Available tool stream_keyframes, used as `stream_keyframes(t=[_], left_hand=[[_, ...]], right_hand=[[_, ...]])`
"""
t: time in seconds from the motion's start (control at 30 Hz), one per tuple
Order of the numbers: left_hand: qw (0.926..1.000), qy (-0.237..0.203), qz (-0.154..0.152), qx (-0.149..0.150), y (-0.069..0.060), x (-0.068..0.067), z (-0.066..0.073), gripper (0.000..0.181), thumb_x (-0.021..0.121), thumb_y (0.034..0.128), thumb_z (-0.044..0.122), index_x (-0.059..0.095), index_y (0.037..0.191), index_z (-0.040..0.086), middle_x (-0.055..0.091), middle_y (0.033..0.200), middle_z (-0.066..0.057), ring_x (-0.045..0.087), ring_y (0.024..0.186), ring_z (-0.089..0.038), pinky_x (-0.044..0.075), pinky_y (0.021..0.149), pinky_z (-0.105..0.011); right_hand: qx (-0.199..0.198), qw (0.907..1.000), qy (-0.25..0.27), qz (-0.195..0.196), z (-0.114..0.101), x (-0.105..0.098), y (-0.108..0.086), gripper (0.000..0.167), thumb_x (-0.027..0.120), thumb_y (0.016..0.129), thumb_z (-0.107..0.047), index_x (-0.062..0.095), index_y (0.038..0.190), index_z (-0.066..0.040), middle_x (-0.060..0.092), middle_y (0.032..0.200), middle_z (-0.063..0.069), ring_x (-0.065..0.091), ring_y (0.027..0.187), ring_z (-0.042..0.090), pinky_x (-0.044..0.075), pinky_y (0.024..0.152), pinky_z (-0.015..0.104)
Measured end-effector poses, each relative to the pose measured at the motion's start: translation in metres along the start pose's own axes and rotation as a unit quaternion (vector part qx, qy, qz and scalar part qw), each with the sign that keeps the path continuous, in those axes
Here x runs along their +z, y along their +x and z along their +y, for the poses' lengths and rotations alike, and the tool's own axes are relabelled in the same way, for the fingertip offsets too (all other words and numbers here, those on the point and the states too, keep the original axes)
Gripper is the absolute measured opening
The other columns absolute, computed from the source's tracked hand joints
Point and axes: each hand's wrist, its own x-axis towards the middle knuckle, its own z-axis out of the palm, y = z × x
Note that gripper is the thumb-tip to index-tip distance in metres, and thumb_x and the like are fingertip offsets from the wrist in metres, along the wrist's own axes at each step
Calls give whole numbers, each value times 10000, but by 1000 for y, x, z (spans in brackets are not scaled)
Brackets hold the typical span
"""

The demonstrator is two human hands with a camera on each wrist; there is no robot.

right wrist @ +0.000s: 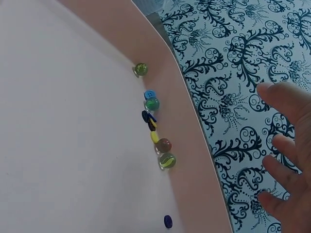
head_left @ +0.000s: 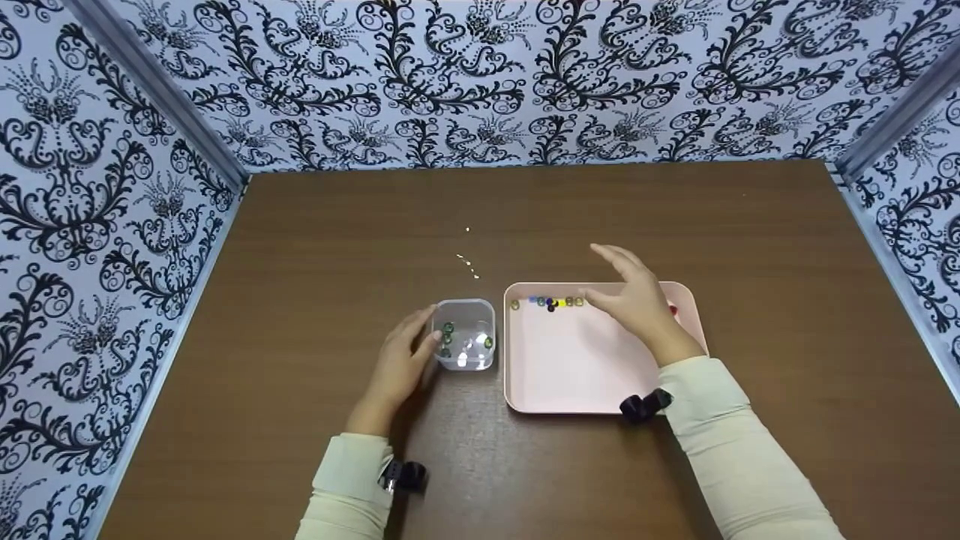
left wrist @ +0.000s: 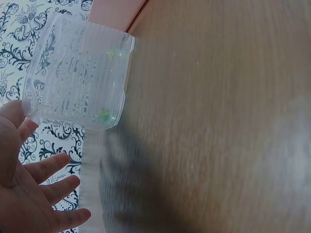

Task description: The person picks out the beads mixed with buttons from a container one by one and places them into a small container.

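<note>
A small clear plastic container (head_left: 465,304) stands on the table with several green marbles (head_left: 448,338) in it. My left hand (head_left: 401,356) is at its left side, the thumb and index finger pinching the rim, the other fingers spread apart in the left wrist view. Above the pink tray (head_left: 577,375) hovers my right hand (head_left: 636,300), fingers extended, nothing held. Along the tray's far wall lie several glass marbles (right wrist: 152,104), a light blue button (right wrist: 149,94), yellow and dark buttons (right wrist: 146,116), and a separate dark blue button (right wrist: 168,221). A red piece (head_left: 673,309) shows beside my right wrist.
The tray stands just right of the container on a brown wooden table (head_left: 337,247). Small bright specks (head_left: 468,263) lie behind the container. Patterned panels (head_left: 480,82) enclose the table at the back and both sides.
</note>
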Motion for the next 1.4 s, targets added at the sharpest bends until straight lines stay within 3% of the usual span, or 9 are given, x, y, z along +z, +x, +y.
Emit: stream_keyframes(t=[0.27, 0.33, 0.4, 0.5, 0.6, 1.4], left_hand=[[10000, -17, 7, 19, 0, 0, 0, 443, 577, 973, 220, 522, 1394, 96, 476, 1418, -220, 389, 1345, -397, 267, 1117, -563], [10000, -15, 12, 28, 0, 0, 0, 442, 578, 972, 219, 523, 1393, 96, 479, 1416, -219, 392, 1342, -397, 269, 1116, -562], [10000, -6, 17, 30, 0, 0, 0, 443, 580, 971, 220, 524, 1393, 98, 481, 1415, -217, 394, 1340, -398, 271, 1114, -563], [10000, -12, 24, 26, 0, 0, 0, 443, 581, 970, 219, 524, 1392, 100, 481, 1413, -220, 396, 1338, -402, 271, 1112, -567], [10000, -3, 40, 34, 1, 0, 0, 441, 582, 969, 217, 527, 1390, 100, 482, 1411, -224, 398, 1336, -404, 274, 1111, -568], [10000, 7, 3, -86, 0, -1, 1, 438, 581, 971, 225, 526, 1398, 140, 461, 1438, -210, 374, 1359, -392, 255, 1122, -567]], right_hand=[[130, 9999, 87, 66, 6, 1, 0, 624, 756, 831, -182, 507, 1400, -112, 465, 1441, 110, 394, 1353, 323, 343, 1087, 513], [192, 9997, 139, 86, 7, 1, 0, 613, 755, 831, -168, 516, 1393, -111, 479, 1427, 107, 403, 1346, 310, 427, 1016, 502], [234, 9994, 216, 107, 8, 1, 0, 604, 752, 831, -150, 522, 1387, -109, 501, 1405, 104, 413, 1337, 295, 436, 1007, 493], [248, 9987, 428, 103, 10, 2, 0, 579, 740, 836, -110, 529, 1375, -76, 531, 1370, 116, 432, 1318, 296, 432, 1016, 490], [193, 9982, 560, 127, 13, 3, 0, 558, 736, 834, -79, 540, 1355, -38, 559, 1337, 141, 457, 1294, 324, 348, 1086, 503], [387, 9977, 564, -9, 22, 8, 0, 458, 739, 846, -125, 603, 1263, 4, 655, 1195, 161, 552, 1185, 315, 398, 1034, 456]])
